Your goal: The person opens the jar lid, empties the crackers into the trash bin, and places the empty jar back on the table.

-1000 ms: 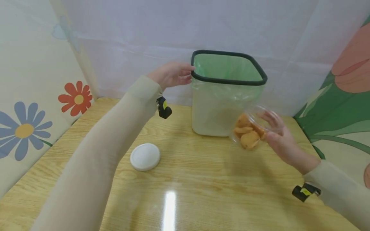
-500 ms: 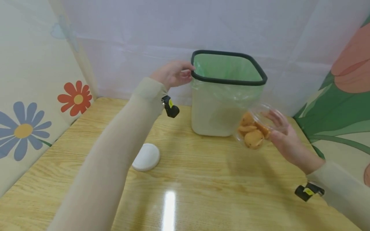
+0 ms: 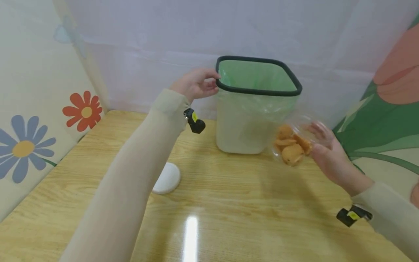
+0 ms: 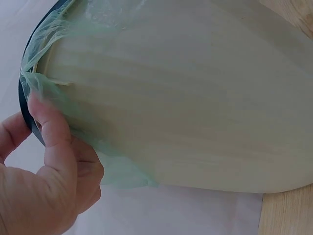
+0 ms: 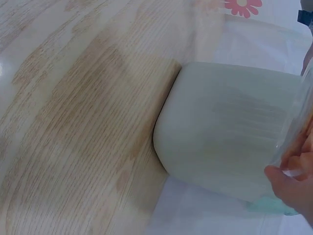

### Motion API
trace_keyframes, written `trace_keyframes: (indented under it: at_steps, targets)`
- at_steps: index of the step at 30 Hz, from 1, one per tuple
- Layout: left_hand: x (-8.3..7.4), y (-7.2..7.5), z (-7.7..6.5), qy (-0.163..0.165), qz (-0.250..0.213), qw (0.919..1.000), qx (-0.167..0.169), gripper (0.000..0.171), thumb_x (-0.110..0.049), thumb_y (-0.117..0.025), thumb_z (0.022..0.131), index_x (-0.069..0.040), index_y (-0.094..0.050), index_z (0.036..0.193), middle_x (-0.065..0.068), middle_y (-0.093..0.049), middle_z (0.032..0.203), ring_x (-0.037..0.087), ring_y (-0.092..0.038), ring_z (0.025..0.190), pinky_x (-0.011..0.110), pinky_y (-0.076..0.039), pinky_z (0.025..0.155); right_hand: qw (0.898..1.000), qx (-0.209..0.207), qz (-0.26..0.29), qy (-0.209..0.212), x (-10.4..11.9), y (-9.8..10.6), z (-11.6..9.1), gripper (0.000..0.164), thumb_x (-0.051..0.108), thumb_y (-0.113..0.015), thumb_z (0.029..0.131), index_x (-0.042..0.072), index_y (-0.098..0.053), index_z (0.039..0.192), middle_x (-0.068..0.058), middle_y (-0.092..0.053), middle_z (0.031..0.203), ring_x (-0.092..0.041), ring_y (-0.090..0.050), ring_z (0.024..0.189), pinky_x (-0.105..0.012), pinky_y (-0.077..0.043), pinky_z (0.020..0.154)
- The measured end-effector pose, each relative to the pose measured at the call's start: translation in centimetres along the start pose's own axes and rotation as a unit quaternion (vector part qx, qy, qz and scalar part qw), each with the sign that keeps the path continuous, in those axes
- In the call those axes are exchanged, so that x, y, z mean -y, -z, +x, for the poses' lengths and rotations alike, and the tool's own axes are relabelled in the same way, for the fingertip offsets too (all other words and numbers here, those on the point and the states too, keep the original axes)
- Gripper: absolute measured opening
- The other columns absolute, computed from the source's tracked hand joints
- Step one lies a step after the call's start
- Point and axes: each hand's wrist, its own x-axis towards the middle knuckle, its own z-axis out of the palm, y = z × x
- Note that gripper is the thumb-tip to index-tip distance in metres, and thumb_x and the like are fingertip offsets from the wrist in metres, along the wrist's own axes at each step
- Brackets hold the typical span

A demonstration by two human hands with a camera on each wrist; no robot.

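Wood-grain table: left fingers pinch bin rim; right fingers grip lidless tub, whose tilt could spill its cookies.

1. The bin looks like pale plastic, smooth and rather matt.
2. Its rim is dark plastic, also matt in look.
3. The liner is thin green plastic film, wrinkled and slightly shiny.
4. The container is of clear plastic, glossy.
5. The cookies appear dry and matt.
6. The lid is white, smooth, apparently plastic.
7. The tabletop has wood grain and a glossy finish, reflecting light.
8. The sleeves are soft, matt cloth.
9. The backdrop is a creased sheet, matt; cloth or paper, I cannot tell.
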Motion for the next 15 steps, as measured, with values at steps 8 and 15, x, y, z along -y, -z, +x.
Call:
trace_keyframes:
  at_steps: [8, 15]
  targets:
    - [0.8, -0.7, 0.2, -0.018, 0.009, 0.9998, 0.0, 0.018, 0.007, -0.056, 0.092, -0.006, -0.054, 0.104, 0.008, -0.052, 0.092, 0.016, -0.053, 0.079, 0.026, -0.053, 0.076, 0.998, -0.024, 0.048, 0.015, 1.3, 1.0, -0.3, 0.041, 0.002, -0.052, 0.098, 0.014, -0.049, 0.137, -0.002, -0.052, 0.135, -0.016, -0.054, 0.116, -0.03, -0.054, 0.08]
    - [1.0, -1.1, 0.2, -0.017, 0.016, 0.9997, -0.01, 0.021, 0.007, -0.058, 0.091, -0.006, -0.055, 0.107, 0.009, -0.052, 0.092, 0.016, -0.053, 0.08, 0.026, -0.054, 0.078, 0.998, -0.062, 0.024, 0.016, 2.3, 1.9, 0.3, 0.036, 0.004, -0.049, 0.1, 0.013, -0.049, 0.135, -0.002, -0.054, 0.132, -0.014, -0.052, 0.115, -0.029, -0.052, 0.076]
